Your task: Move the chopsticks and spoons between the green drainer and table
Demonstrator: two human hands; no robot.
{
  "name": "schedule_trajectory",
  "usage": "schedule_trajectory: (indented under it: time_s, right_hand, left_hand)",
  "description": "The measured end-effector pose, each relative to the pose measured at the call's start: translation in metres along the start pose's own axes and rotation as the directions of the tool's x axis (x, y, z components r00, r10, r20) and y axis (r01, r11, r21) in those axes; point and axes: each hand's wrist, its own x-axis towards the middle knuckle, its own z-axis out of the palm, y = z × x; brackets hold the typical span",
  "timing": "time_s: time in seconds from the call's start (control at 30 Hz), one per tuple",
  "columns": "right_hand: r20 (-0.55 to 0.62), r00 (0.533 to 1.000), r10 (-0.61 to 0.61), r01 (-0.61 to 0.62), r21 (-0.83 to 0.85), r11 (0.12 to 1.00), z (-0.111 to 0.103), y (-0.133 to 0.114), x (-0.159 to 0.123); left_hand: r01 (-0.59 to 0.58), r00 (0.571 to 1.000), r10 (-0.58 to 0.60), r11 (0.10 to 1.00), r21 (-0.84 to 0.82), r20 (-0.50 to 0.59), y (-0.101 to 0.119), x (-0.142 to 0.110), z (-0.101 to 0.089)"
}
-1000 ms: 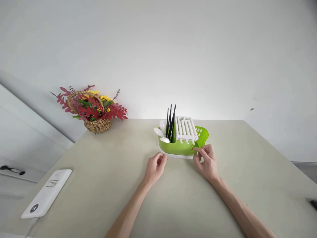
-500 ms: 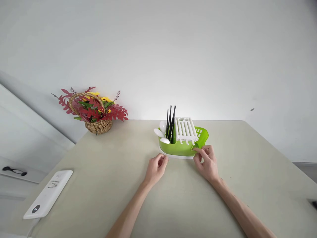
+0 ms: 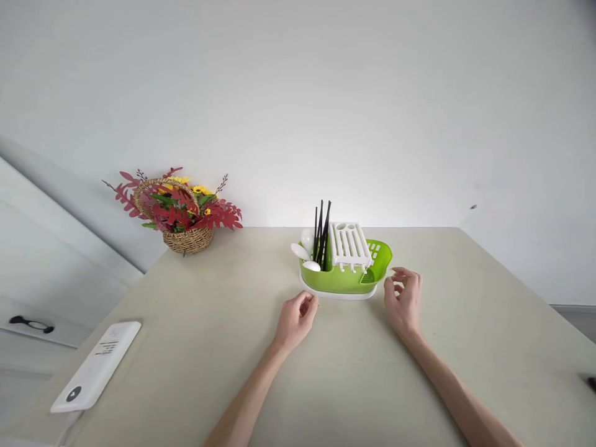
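Note:
A green plastic utensil holder (image 3: 342,282) stands on a white base tray (image 3: 344,296) toward the back of the table. Several black chopsticks (image 3: 321,239) lean upright in its left part, beside white spoons (image 3: 311,266). Over its middle sits a white slotted rack (image 3: 350,244) with small hooks along the front. My left hand (image 3: 295,321) rests by the tray's front left edge, its fingers curled together with nothing visible in them; whether it touches the tray I cannot tell. My right hand (image 3: 404,300) is just right of the holder, apart from it, thumb and fingers parted and holding nothing.
A wicker basket (image 3: 189,241) of red leaves and yellow flowers stands at the table's back left. Along the left edge lies a white power strip-like device (image 3: 96,366) with a cord. A white cabinet with a dark handle (image 3: 31,324) is at far left; a wall rises behind.
My right hand has let go of the holder's front right side and moved right, its fingers parting. My left hand and the holder have hardly moved.

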Motion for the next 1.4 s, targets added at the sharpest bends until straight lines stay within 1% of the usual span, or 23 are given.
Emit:
schedule_trajectory:
  time_s: [0.17, 0.33, 0.47, 0.6, 0.77, 1.07, 1.4]
  right_hand:
    - [0.030, 0.993, 0.119, -0.119, 0.020, 0.993, 0.003, 0.011, 0.003]
    - [0.116, 0.971, 0.210, -0.215, 0.032, 0.976, 0.006, 0.023, 0.006]
    - [0.176, 0.952, 0.251, -0.258, 0.015, 0.966, 0.006, 0.025, 0.007]
    - [0.222, 0.940, 0.261, -0.267, -0.005, 0.964, 0.006, 0.019, 0.007]
    - [0.239, 0.933, 0.269, -0.268, -0.036, 0.963, 0.004, 0.013, 0.008]
    - [0.251, 0.927, 0.280, -0.269, -0.078, 0.960, 0.004, 0.012, 0.008]
    - [0.245, 0.935, 0.257, -0.248, -0.067, 0.966, 0.004, 0.016, 0.008]
  left_hand:
    - [-0.008, 1.000, 0.008, 1.000, 0.011, 0.008, 0.001, 0.000, -0.001]
    - [-0.013, 1.000, 0.013, 1.000, 0.025, 0.014, 0.001, 0.000, -0.001]
    - [-0.015, 1.000, 0.014, 0.999, 0.029, 0.009, 0.000, 0.000, 0.000]
    - [-0.017, 1.000, 0.017, 0.999, 0.030, 0.008, -0.001, 0.000, 0.000]
    - [-0.021, 1.000, 0.020, 0.999, 0.043, 0.017, 0.000, 0.000, 0.000]
    - [-0.030, 0.999, 0.028, 0.998, 0.056, 0.023, -0.001, 0.000, 0.001]
    - [-0.037, 0.999, 0.036, 0.998, 0.048, 0.015, 0.001, -0.001, 0.000]
